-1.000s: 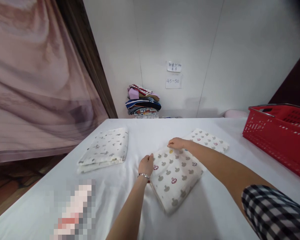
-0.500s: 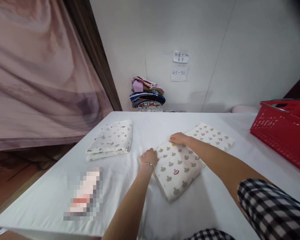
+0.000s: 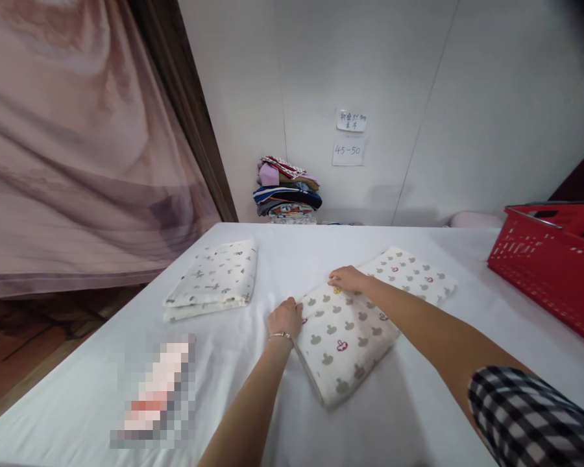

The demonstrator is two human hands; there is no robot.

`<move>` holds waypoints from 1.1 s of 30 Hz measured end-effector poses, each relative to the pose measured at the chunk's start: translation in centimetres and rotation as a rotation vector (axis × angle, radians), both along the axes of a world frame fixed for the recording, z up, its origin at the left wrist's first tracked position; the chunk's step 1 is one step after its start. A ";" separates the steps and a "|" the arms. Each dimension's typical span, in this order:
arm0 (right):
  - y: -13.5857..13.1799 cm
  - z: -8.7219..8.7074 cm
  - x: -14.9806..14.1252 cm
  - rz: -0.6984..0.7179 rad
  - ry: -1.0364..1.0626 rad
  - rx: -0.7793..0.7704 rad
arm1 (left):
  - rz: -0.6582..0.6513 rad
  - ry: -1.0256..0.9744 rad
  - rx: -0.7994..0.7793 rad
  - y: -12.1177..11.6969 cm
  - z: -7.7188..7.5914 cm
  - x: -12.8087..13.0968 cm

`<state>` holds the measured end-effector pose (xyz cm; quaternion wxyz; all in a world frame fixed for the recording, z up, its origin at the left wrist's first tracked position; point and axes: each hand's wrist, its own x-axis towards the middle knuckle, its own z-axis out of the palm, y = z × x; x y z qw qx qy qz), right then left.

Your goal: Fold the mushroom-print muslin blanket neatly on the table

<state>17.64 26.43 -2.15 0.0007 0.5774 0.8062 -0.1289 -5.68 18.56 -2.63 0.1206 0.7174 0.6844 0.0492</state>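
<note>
A folded white cloth [image 3: 338, 363] printed with grey and red mushrooms lies at an angle in front of me. My left hand [image 3: 285, 318], with a bracelet at the wrist, is closed on the cloth's left corner. At its far edge, my right hand [image 3: 348, 279] pinches the fabric between thumb and fingers. More cloth in the same print [image 3: 409, 272] lies flat beyond my right forearm; whether it is one piece with the folded part, I cannot tell. To the left rests another folded white cloth [image 3: 214, 272] with small dark motifs.
A white-covered table [image 3: 370, 434] carries the cloths. A red plastic basket [image 3: 549, 259] stands at the right. Near the left front lies a blurred pinkish strip [image 3: 158, 386]. Behind the table are stacked fabrics [image 3: 287, 188] and a wall with paper signs [image 3: 349, 151]; a pink curtain [image 3: 78, 162] hangs left.
The view has shifted slightly, so the table and basket sit a little differently in the picture. Both hands stay at the same places on the mushroom-print cloth, which looks unchanged.
</note>
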 end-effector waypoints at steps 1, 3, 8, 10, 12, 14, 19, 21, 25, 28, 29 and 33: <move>0.0 0.0 -0.1 0.000 -0.007 0.006 | -0.005 0.010 0.023 0.0 0.0 0.0; 0.0 0.0 -0.3 0.004 -0.021 0.023 | -0.019 0.038 0.107 0.1 -0.1 -0.1; -0.1 0.1 -0.7 0.039 -0.063 0.071 | 0.010 -0.048 0.052 1.6 -0.4 -1.0; -0.2 0.2 -0.8 0.050 -0.075 0.085 | 0.019 -0.118 -0.085 2.5 -0.3 -1.3; -0.3 0.2 -0.9 0.056 -0.079 0.095 | -0.001 -0.158 -0.173 3.3 0.1 -1.6; -0.5 0.2 -0.8 0.058 -0.072 0.104 | -0.047 -0.197 -0.178 3.8 0.6 -1.8; -1.0 0.0 -1.0 0.064 -0.031 0.149 | -0.068 -0.173 -0.118 4.0 1.4 -2.4; -1.2 -0.1 -1.1 0.052 -0.024 0.170 | -0.039 -0.113 -0.139 3.8 1.5 -2.3; -1.5 -0.6 -1.4 0.018 -0.004 0.213 | -0.071 0.029 -0.010 2.8 1.6 -0.6; -1.7 -1.0 -1.5 -0.006 0.024 0.243 | -0.224 0.102 0.176 1.6 1.2 1.7; -1.8 -1.1 -1.5 -0.010 0.033 0.247 | -0.273 0.108 0.187 1.3 0.9 2.4; -2.6 -1.1 -1.6 -0.021 0.066 0.274 | -0.295 0.120 0.060 0.6 -0.7 3.8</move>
